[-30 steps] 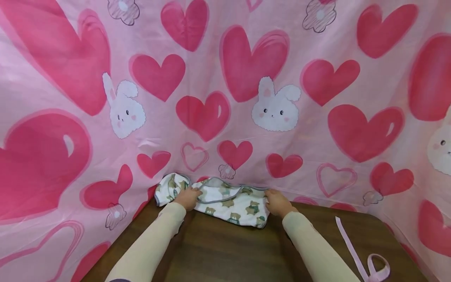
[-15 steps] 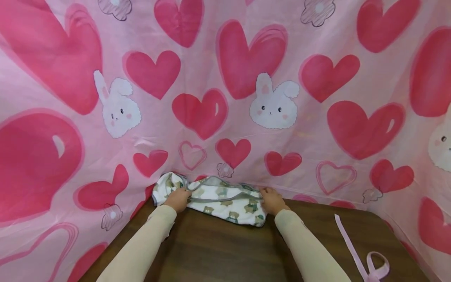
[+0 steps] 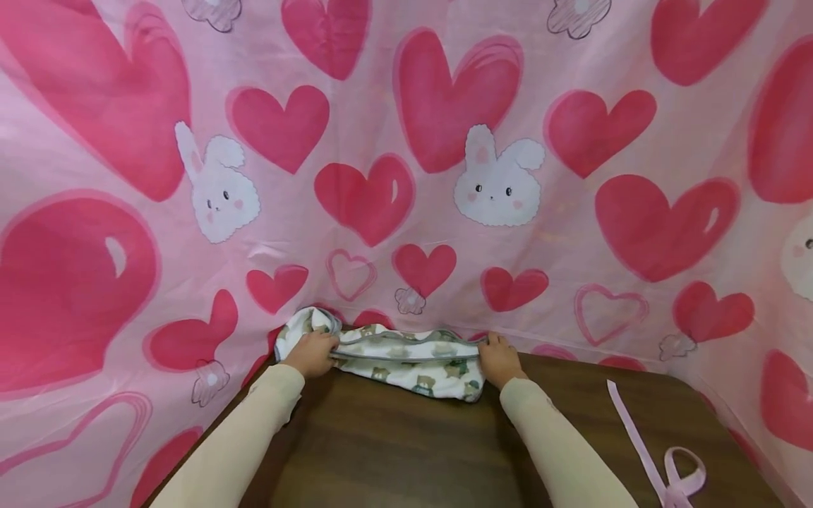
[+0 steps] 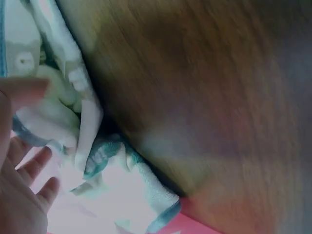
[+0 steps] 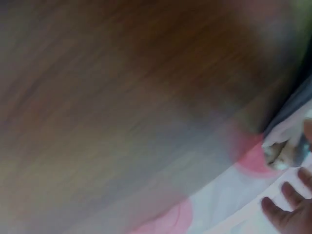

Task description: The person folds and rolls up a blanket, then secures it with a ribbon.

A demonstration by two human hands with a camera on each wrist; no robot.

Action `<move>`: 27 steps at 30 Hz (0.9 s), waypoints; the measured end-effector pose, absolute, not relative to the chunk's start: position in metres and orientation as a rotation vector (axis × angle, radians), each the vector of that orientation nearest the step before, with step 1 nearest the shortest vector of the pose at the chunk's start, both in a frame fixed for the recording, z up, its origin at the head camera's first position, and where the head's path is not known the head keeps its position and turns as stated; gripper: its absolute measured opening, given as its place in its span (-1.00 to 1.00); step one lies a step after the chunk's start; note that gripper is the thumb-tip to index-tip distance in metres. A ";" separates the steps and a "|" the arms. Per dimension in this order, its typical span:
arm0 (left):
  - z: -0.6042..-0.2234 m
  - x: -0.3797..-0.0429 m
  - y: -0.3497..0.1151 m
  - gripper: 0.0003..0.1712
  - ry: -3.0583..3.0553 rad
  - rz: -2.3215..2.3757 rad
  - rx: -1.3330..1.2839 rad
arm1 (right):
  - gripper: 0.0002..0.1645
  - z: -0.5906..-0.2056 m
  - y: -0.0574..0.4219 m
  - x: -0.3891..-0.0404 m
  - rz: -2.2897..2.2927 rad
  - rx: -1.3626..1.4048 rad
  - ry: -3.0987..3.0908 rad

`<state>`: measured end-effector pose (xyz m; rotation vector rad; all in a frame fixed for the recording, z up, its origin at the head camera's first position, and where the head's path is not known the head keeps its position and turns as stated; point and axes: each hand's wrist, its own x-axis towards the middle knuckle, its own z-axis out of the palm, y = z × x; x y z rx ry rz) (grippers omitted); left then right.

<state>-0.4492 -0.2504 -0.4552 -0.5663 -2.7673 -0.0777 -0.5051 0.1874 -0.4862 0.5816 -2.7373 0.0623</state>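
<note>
A white fleece blanket (image 3: 406,381) with a brown and green bear print and grey edging lies folded along the back of the table. My left hand (image 3: 312,354) grips its grey edge near the bunched left end, where part of the cloth stands up in a rounded fold. At the other end, my right hand (image 3: 500,361) holds the same edge, stretched fairly straight between the two hands. In the left wrist view, the thumb and fingers (image 4: 36,168) lie on either side of the blanket (image 4: 53,112). The right wrist view is blurred and shows only some fingertips (image 5: 275,209) beside the cloth.
A pink ribbon (image 3: 635,437) with a loop lies at the right on the dark wooden table (image 3: 394,451). Right behind the table hangs a pink curtain (image 3: 438,212) printed with hearts and rabbits.
The left hand has shifted left along the blanket. The upper layer's grey edge, curved and loose before, is now drawn straighter and lower between the hands.
</note>
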 end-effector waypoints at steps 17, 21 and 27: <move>-0.453 -0.425 -0.263 -0.72 -2.601 0.159 -0.925 | -0.72 -0.482 0.239 -0.458 -0.050 1.110 -2.555; -0.452 -0.419 -0.263 -0.74 -2.629 0.216 -0.962 | -0.72 -0.478 0.251 -0.453 -0.018 1.060 -2.614; -0.450 -0.410 -0.271 -0.75 -2.657 0.254 -0.954 | -0.73 -0.465 0.260 -0.443 0.051 1.040 -2.683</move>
